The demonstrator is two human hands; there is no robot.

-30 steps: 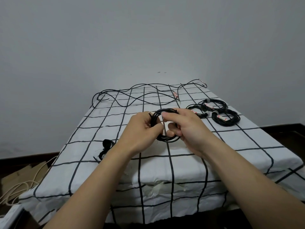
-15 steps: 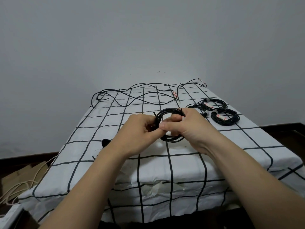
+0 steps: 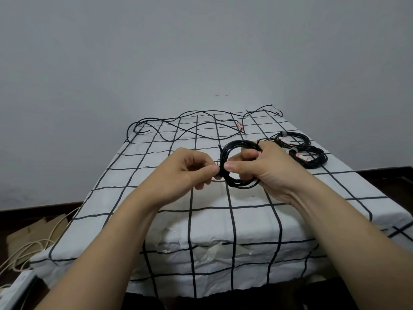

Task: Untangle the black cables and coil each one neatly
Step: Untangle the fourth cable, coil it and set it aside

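I hold a black cable coil (image 3: 232, 146) upright above the middle of the table. My right hand (image 3: 266, 168) grips its right side, with fingers through the loop and the thumb pressed on the left edge. My left hand (image 3: 190, 168) pinches the coil's left edge where the strands bunch together. A loose black cable (image 3: 190, 128) lies in waves across the far end of the table. Two finished coils (image 3: 310, 157) with grey ties and red-marked white tags lie at the far right.
The table wears a white cloth with a black grid (image 3: 223, 220). On the floor at the left lie cardboard (image 3: 24, 236), cream cords (image 3: 29, 249) and a white power strip (image 3: 15, 289). A plain grey wall stands behind.
Both hands have turned the coil more upright and shifted it slightly right. My left hand has slid from gripping the coil's left side to pinching its left edge beside my right thumb.
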